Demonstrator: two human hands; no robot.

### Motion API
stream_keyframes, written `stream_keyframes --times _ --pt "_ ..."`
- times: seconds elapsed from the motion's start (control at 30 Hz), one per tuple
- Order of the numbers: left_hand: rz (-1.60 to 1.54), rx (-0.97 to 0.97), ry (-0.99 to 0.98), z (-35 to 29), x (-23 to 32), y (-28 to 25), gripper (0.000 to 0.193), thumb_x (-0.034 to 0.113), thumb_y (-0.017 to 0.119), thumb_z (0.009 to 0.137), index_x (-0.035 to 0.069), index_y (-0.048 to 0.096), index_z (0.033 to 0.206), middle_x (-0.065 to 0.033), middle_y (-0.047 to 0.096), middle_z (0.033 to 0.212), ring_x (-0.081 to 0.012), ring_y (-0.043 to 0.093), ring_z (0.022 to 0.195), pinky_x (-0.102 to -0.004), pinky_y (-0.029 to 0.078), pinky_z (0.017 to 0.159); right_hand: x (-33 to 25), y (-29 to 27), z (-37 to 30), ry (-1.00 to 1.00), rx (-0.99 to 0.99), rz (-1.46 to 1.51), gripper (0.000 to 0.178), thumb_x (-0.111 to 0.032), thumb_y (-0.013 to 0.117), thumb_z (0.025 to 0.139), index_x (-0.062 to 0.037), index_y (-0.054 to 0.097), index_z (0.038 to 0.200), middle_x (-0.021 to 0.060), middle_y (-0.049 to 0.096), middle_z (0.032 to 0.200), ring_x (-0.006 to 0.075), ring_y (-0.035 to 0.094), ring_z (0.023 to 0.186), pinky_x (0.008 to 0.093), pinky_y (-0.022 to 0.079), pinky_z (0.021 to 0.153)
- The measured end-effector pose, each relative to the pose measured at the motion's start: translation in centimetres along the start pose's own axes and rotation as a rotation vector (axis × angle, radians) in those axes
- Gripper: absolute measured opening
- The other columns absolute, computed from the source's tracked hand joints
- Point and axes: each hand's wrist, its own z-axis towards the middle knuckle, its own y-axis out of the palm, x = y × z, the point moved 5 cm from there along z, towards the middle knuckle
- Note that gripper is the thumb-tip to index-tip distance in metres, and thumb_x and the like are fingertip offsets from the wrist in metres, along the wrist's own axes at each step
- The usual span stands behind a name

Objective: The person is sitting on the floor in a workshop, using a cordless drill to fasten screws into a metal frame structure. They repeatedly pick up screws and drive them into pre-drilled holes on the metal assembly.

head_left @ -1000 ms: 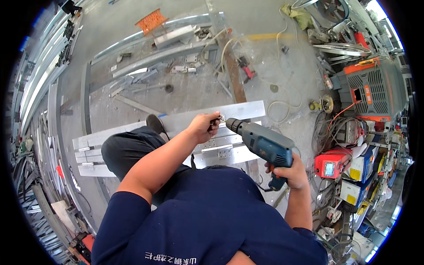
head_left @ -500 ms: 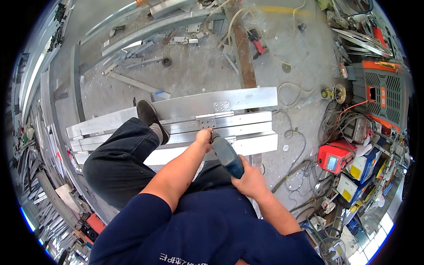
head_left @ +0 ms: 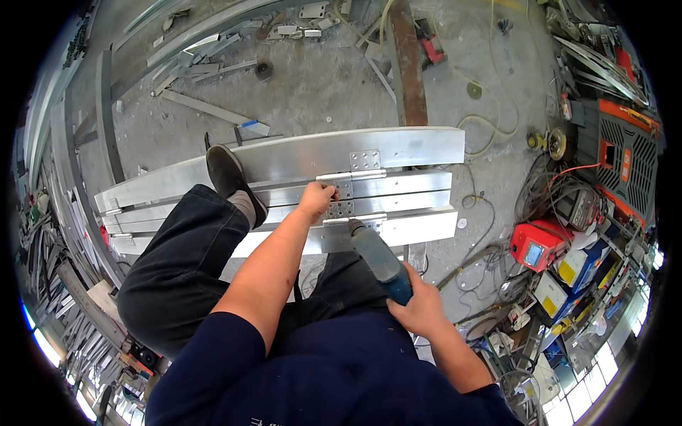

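Observation:
My right hand (head_left: 418, 304) grips a blue-green power drill (head_left: 381, 261) by its rear end. The drill's tip points away from me and lies over the nearest metal hinge (head_left: 371, 217). My left hand (head_left: 317, 199) is closed in a pinch at the left edge of a perforated hinge plate (head_left: 343, 189); whatever its fingertips hold is too small to make out. Several long silver metal profiles (head_left: 419, 147) lie side by side, joined by hinges with rows of holes. A dark shoe (head_left: 226, 172) on my left foot rests on the profiles.
A rusty steel beam (head_left: 410, 92) runs beneath the profiles. A red tool (head_left: 431, 50) and metal offcuts (head_left: 213, 108) lie on the floor beyond. At right stand a red machine with a screen (head_left: 540, 245), tangled cables (head_left: 534, 177) and an orange-grey machine (head_left: 616, 153).
The drill tip has drawn away from my left hand, down toward the nearer hinge. My left hand has shifted a little left and up, and the view has moved slightly.

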Motion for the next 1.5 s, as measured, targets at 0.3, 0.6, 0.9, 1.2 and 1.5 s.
stream_keyframes --times 0.3,0.6,0.9,1.2,1.5 --pt "0.834 0.089 0.310 -3.9 3.1 3.1 0.040 0.014 0.049 0.094 0.012 0.046 0.134 -0.0249 0.067 0.095 -0.0444 0.064 0.090 -0.0532 0.050 0.081 2.8 -0.6 -1.3 0.075 0.072 0.089 0.073 -0.019 0.074 0.073 -0.0032 0.044 0.138 0.0281 0.067 0.090 0.0464 0.066 0.087 0.0471 0.053 0.076" --pt "0.898 0.057 0.297 -4.1 2.8 4.6 0.048 0.017 0.049 0.094 0.007 0.041 0.140 -0.0263 0.068 0.093 -0.0441 0.065 0.087 -0.0538 0.050 0.081 2.6 -0.5 -1.9 0.073 0.085 0.141 0.072 -0.018 0.073 0.073 -0.0051 0.044 0.138 0.0281 0.067 0.091 0.0471 0.065 0.089 0.0479 0.054 0.078" --pt "-0.168 -0.164 -0.072 -0.7 -1.5 3.6 0.033 0.008 0.058 0.087 0.005 0.051 0.120 -0.0112 0.062 0.079 -0.0205 0.059 0.064 -0.0335 0.047 0.056 3.2 -0.3 -2.6 0.095 0.106 0.140 0.071 -0.018 0.073 0.074 -0.0064 0.044 0.138 0.0282 0.067 0.091 0.0473 0.065 0.089 0.0481 0.054 0.077" --pt "-0.076 -0.051 -0.076 -1.2 -2.1 0.7 0.026 0.014 0.066 0.089 -0.003 0.056 0.105 -0.0041 0.057 0.070 -0.0119 0.052 0.061 -0.0267 0.039 0.049 3.9 0.1 -2.2 0.110 0.089 0.095 0.072 -0.021 0.073 0.074 -0.0052 0.044 0.138 0.0288 0.067 0.089 0.0478 0.065 0.086 0.0497 0.053 0.076" --pt "0.248 0.696 0.002 -4.3 -1.7 -3.6 0.027 0.015 0.063 0.091 -0.004 0.063 0.109 -0.0142 0.068 0.092 -0.0214 0.064 0.079 -0.0363 0.051 0.072 3.4 -0.1 -2.1 0.205 0.047 0.104 0.071 -0.015 0.074 0.071 -0.0004 0.047 0.135 0.0263 0.067 0.101 0.0436 0.065 0.098 0.0423 0.053 0.083"
